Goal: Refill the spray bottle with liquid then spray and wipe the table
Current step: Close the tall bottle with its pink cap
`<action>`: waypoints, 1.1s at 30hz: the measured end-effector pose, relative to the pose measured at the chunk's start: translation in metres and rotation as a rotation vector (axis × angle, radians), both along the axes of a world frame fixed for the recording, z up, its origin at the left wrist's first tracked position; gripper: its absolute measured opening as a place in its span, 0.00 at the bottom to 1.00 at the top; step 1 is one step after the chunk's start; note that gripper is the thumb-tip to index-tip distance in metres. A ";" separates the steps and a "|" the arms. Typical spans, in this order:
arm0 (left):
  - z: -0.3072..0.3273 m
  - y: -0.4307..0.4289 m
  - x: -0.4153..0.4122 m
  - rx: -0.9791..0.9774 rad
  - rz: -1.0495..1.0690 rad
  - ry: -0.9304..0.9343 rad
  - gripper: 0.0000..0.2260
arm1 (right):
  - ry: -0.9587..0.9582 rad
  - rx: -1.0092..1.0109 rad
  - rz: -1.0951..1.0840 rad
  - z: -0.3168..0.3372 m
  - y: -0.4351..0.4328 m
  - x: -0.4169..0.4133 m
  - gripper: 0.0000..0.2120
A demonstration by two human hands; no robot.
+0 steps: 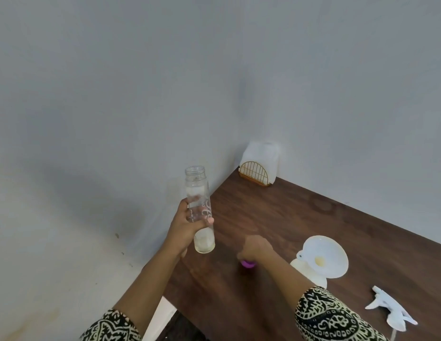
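Left hand [187,225] is wrapped around the middle of a clear bottle [199,207], thumb across the front, holding it upright and slightly tilted in the air over the left edge of the dark wooden table [288,222]. Bottle mouth is open, no cap; a small amount of pale liquid sits at the bottom.

Right hand [255,248] is lowered to the tabletop, fingers curled down over a small purple object [247,263], mostly hidden beneath the hand; whether it is pinched or merely covered cannot be told.

Just right of that hand, a white funnel [325,259] sits in the neck of a white spray bottle [310,274], which stands on the table. Further right, the white trigger sprayer head [389,310] lies on its side on the table, detached.

At the far corner against the wall, a gold wire napkin holder [256,173] holds white tissues.
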State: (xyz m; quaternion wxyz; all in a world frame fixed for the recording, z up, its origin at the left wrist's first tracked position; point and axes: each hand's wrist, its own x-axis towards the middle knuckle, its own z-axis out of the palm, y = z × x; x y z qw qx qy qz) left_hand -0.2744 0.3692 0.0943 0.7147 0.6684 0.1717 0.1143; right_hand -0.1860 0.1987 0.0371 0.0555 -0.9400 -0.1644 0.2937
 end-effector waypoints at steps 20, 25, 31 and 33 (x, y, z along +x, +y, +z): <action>0.096 -0.024 0.040 0.018 -0.321 -0.222 0.28 | 0.002 1.375 -0.004 0.293 0.009 0.042 0.11; 0.108 -0.022 0.048 0.047 -0.335 -0.251 0.27 | -0.046 1.093 0.223 0.306 0.003 0.054 0.16; 0.105 -0.021 0.046 0.072 -0.402 -0.216 0.24 | -0.031 0.643 0.429 0.331 -0.009 0.071 0.19; 0.101 -0.026 0.046 0.062 -0.418 -0.220 0.23 | -0.039 0.578 0.455 0.336 -0.009 0.075 0.18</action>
